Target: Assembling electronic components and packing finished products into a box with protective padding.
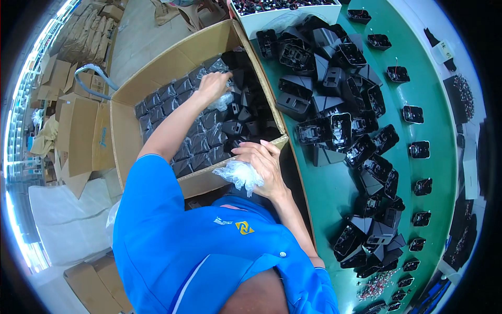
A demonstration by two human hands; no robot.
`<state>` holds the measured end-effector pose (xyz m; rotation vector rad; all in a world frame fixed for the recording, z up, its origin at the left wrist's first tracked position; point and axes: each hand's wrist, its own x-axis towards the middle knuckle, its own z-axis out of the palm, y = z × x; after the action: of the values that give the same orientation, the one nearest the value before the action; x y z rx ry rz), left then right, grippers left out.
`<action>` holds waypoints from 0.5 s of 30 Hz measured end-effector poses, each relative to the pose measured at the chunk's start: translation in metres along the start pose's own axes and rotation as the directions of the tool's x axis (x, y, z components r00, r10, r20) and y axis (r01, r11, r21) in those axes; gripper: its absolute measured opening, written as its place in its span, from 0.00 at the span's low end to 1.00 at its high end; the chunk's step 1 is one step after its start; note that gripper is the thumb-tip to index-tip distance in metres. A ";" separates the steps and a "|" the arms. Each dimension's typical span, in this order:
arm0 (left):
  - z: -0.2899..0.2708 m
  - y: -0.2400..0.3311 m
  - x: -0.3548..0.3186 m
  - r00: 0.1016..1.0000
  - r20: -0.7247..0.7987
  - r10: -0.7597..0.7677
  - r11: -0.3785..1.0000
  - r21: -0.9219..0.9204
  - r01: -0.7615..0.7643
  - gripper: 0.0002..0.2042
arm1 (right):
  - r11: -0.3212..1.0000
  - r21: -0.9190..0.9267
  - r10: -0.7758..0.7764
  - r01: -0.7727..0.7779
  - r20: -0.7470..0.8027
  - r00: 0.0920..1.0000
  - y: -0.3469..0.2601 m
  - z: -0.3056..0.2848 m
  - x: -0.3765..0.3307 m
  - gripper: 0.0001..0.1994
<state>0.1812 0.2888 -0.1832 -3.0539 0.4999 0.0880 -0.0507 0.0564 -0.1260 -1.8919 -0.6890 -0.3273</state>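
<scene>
Partly hidden: right hand bunches clear bags; left hand in carton.

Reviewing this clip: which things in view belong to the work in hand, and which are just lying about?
In hand:
- left hand reaching into the cardboard box
- bagged black parts packed in it
- right hand clutching crumpled clear plastic bags

Lying about:
- loose black housings heaped on the green table
- flattened cartons on the floor
- white bin of small parts
</scene>
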 end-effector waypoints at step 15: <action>-0.009 -0.025 0.018 0.924 -0.247 -0.293 0.837 -0.533 0.123 0.12 | 0.999 -0.023 0.026 -0.025 0.035 0.999 -0.013 -0.003 0.004 0.13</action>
<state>0.2070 0.3065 -0.1746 -3.6498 0.1527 -0.3507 -0.0546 0.0586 -0.1130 -1.9308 -0.6870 -0.2869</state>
